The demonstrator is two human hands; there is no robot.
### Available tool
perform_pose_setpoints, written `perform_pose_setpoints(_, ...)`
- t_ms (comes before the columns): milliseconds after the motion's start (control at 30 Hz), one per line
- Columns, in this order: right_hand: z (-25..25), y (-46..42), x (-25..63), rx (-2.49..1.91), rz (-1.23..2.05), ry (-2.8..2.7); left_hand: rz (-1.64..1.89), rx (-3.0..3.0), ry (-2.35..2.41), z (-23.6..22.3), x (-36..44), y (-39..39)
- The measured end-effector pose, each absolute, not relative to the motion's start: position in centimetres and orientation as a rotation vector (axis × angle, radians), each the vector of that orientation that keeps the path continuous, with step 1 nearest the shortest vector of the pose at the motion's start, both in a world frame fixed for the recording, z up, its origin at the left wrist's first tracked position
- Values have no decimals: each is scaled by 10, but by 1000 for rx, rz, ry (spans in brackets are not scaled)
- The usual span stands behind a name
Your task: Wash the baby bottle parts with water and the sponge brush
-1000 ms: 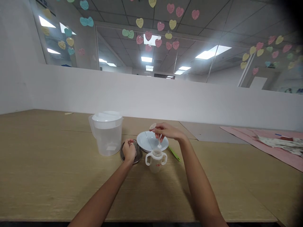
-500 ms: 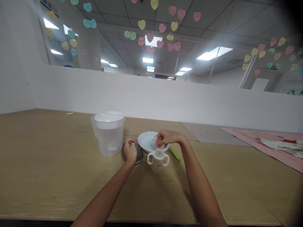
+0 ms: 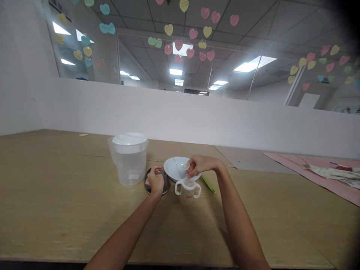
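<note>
My right hand (image 3: 197, 165) pinches a small clear round piece (image 3: 186, 166) with a ring-like rim, above the baby bottle. The baby bottle (image 3: 186, 195) stands upright, with a white collar, two white side handles and red print; its top is uncapped. My left hand (image 3: 156, 180) is over a dark, round, shiny metal dish (image 3: 165, 186), its fingers loosely curved and apart, with nothing visible in them. Behind the bottle lies a white plate (image 3: 173, 165), partly covered by my right hand. The handle of a green utensil (image 3: 208, 184) sticks out beside the plate.
A lidded translucent pitcher (image 3: 131, 163) stands left of the metal dish. On the right, a pink cloth (image 3: 287, 159) lies on the tabletop (image 3: 70, 210) with patterned fabric and a pen on it. A white wall (image 3: 180, 112) with windows rises behind.
My right hand has turned slightly, so the clear piece's ring now faces me. My left fingers have loosened and spread over the metal dish. The bottle and pitcher have stayed put.
</note>
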State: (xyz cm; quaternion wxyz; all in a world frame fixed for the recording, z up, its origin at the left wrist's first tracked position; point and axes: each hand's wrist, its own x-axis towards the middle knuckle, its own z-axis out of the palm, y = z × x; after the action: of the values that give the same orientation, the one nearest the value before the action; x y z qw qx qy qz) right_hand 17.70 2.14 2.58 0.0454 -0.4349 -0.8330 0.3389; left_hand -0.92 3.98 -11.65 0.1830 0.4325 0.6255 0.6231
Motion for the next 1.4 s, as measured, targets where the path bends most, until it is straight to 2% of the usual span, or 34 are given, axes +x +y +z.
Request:
perform_pose_setpoints(433, 18, 28, 174, -1325, 993, -2534, 1634, 1183, 1796, -119, -9, 42)
perform_pose_setpoints(967, 24, 25, 179, -1354, 1013, -2561, 1832, 946, 1720, -127, -12, 53)
perform_pose_setpoints(1400, 24, 27, 185, -1338, 993, -2506, 1762, 1106, 1615, -124, -5, 44)
